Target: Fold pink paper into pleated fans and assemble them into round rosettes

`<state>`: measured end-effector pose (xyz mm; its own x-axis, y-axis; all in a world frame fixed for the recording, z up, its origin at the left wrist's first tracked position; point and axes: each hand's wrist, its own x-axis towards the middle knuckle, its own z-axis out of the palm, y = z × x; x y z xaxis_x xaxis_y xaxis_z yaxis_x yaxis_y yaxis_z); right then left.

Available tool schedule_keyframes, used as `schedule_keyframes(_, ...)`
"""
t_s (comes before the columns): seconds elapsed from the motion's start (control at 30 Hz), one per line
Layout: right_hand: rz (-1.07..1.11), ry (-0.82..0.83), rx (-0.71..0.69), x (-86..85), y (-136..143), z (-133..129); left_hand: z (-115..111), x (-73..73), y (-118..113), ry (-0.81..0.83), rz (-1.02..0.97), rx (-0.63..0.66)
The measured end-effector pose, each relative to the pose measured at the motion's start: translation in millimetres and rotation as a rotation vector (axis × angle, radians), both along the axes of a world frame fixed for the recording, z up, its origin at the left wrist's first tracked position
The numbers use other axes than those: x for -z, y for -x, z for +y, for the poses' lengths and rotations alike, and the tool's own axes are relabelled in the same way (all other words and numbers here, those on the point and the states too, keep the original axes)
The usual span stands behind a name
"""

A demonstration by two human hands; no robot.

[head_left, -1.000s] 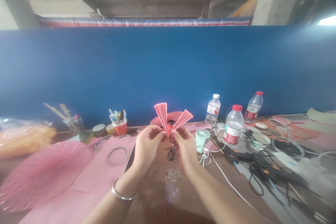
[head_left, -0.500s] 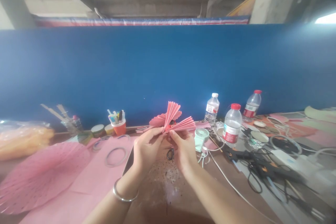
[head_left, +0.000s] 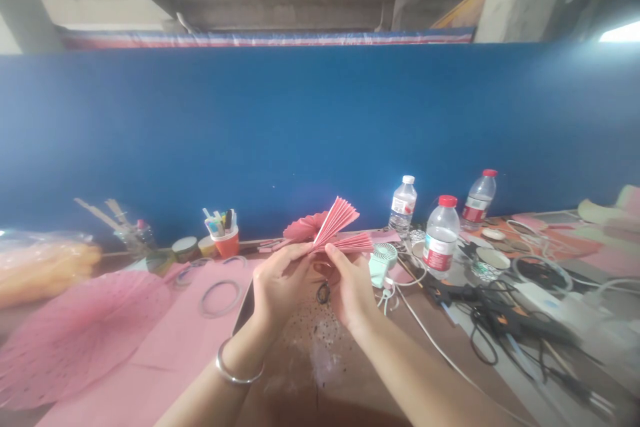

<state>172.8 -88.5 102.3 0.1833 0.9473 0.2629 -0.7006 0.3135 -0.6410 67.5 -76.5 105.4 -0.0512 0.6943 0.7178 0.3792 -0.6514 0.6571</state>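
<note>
Pleated pink paper, folded like a fan, is held up over the middle of the table. My left hand pinches its gathered base from the left and wears a silver bangle on the wrist. From the right, my right hand grips the same base with thumb and fingers closed. One pleated section points up and right; another lies low to the right above my right fingers. Behind them on the table rests a round pink pleated paper, partly hidden.
Left lie a large pink paper fan, a grey ring and a pen cup. To the right stand a mint handheld fan, several water bottles, black glue guns and tangled cables. A blue partition closes the back.
The upright pleated section has tilted to the right and the two sections have come closer together. Both hands keep their hold in nearly the same place.
</note>
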Motion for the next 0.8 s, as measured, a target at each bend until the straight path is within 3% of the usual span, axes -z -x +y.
schedule_keyframes(0.57, -0.052, -0.049, -0.027, -2.6, -0.1, -1.0, -3.1, -3.1, -0.1, -0.022, 0.119, -0.007)
schedule_keyframes(0.8, -0.120, -0.059, -0.034, -2.0, 0.0, 0.7, 2.0, -4.3, 5.2, -0.189, 0.210, -0.005)
